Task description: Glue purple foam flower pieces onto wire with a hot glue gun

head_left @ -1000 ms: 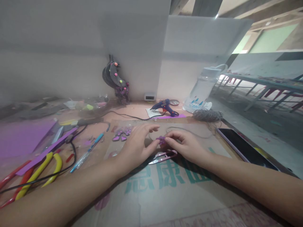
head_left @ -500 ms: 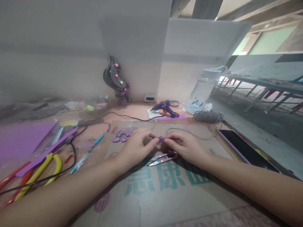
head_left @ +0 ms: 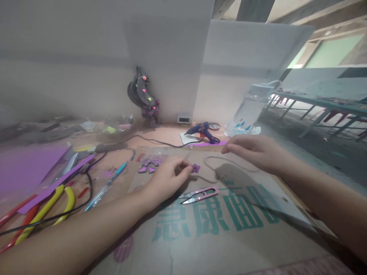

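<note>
My left hand (head_left: 172,173) pinches a small purple flower (head_left: 195,168) between thumb and fingertips, just above the cardboard sheet (head_left: 206,244). From beside the flower a thin grey yarn (head_left: 210,165) curves loosely to the right over the cardboard. My right hand (head_left: 252,149) is raised to the right of it, apart from the flower, with thumb and fingers pressed together; whatever they may hold is hidden. Pink thread snips (head_left: 202,194) lie below the flower, blades pointing left. Several purple and grey cut-out pieces (head_left: 149,164) lie left of my left hand.
A blue glue gun (head_left: 203,131) rests at the back, its cable running left. Behind my right hand stands a water bottle (head_left: 248,110). A decorated grey crescent (head_left: 143,95) leans on the wall. Yellow-and-red handled tools (head_left: 43,214), a blue pen (head_left: 107,185) and purple sheets (head_left: 31,168) lie left.
My right hand has let go of the flower and moved up and to the right. The left hand keeps the flower in nearly the same place. More of the snips now shows.
</note>
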Demonstrator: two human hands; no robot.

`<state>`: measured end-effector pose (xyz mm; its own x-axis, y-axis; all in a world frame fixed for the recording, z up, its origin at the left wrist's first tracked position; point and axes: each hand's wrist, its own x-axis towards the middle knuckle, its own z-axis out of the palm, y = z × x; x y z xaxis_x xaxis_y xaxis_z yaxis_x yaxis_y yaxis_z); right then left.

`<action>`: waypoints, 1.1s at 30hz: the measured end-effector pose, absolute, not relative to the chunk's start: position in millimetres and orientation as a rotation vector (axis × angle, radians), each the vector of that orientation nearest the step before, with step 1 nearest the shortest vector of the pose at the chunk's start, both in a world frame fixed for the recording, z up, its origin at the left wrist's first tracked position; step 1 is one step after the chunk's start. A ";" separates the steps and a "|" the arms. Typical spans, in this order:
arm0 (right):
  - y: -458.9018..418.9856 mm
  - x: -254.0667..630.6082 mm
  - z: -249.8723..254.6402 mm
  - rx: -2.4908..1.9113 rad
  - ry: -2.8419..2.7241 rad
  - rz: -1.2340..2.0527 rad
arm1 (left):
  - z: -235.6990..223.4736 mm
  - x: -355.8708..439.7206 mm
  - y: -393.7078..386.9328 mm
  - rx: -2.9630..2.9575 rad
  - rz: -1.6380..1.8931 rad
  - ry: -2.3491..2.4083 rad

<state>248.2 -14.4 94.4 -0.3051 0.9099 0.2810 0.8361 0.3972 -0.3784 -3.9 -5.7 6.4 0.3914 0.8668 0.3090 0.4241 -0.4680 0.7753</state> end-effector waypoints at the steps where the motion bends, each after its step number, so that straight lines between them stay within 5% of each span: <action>1: -8.2 251.9 93.6 -1.510 -2.213 0.220 | 6.2 -4.0 -5.5 2.052 0.955 1.097; 20: 130.0 223.8 24.3 -1.587 -1.839 0.450 | 7.2 -4.6 -4.2 2.034 0.912 1.087; 33: 24.2 224.4 53.2 -1.314 -1.655 0.747 | 8.5 -5.8 -3.3 1.970 0.929 1.151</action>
